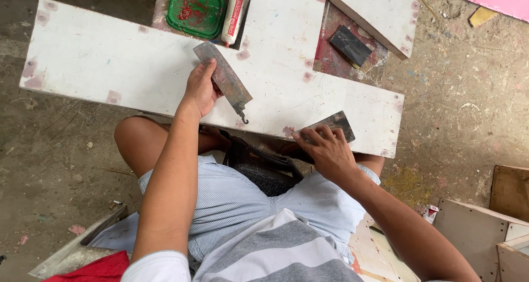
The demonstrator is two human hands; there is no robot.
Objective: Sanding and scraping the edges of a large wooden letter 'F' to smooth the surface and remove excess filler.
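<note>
My left hand holds a long, flat metal scraper blade with a small hook at its lower end, held over a white painted board that rests across my knees. My right hand grips a smaller dark putty knife and presses its edge against the board's near edge, next to a pinkish filler patch. The board shows several pinkish filler spots along its edges.
A green plastic lid smeared with red paste and a white-and-red tube lie beyond the board. A dark flat block sits in a gap beside another white board. Wooden panels stand at the lower right on a dusty concrete floor.
</note>
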